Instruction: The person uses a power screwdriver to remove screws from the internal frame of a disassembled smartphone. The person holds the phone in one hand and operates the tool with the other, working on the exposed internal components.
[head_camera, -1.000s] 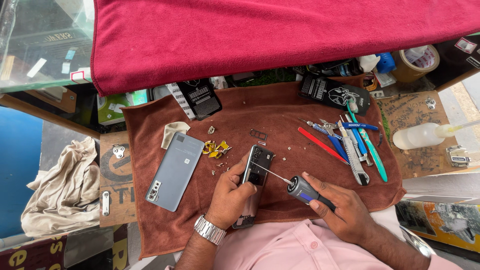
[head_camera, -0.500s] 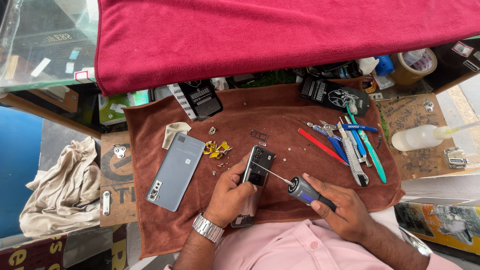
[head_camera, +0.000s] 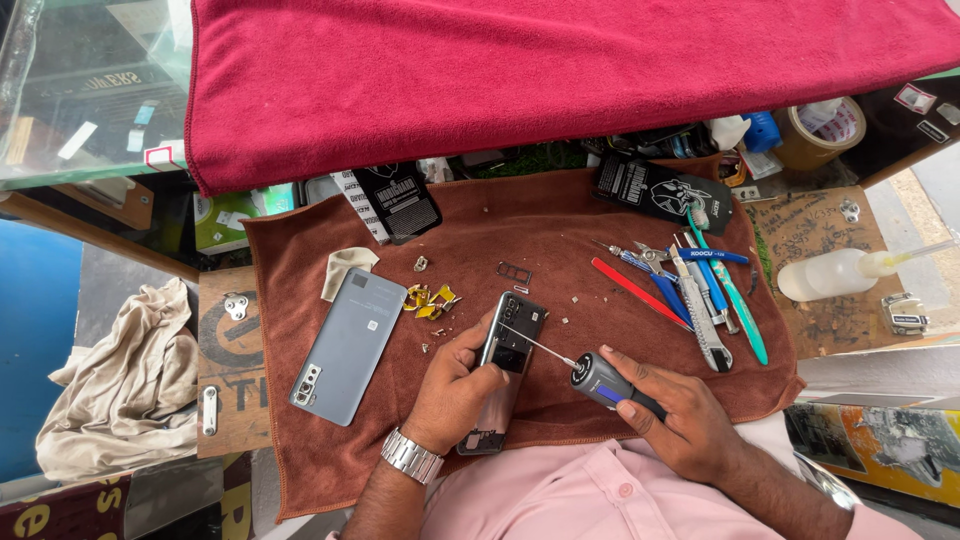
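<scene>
- Left hand: fingers curled snugly around the opened phone, thumb and fingertips pinching its long edges; the phone lies face down on the brown towel, near the towel's front edge and roughly midway along it.
- Right hand: wrapped closed around the thick dark grip of a screwdriver, index finger lying along the barrel; the thin shaft runs up and left, and its tip meets the upper part of the phone's exposed interior.
- Handling, as a judgement: the phone looks light, stiff and thin, but fragile with its cover off; hold it by the side rails, not the bare board. The smooth frame may slip on the cloth, so the bracing hand matters.
- Grey back cover: flat on the towel toward its left edge, well apart from the phone.
- Small yellow parts and loose screws: scattered between cover and phone; easily lost in the pile.
- Hand tools, including cutters, a knife and blue- and red-handled pieces: grouped toward the towel's right edge.
- Squeeze bottle: lying on the counter beyond the towel's right edge.
- Red cloth: draped over the back.
</scene>
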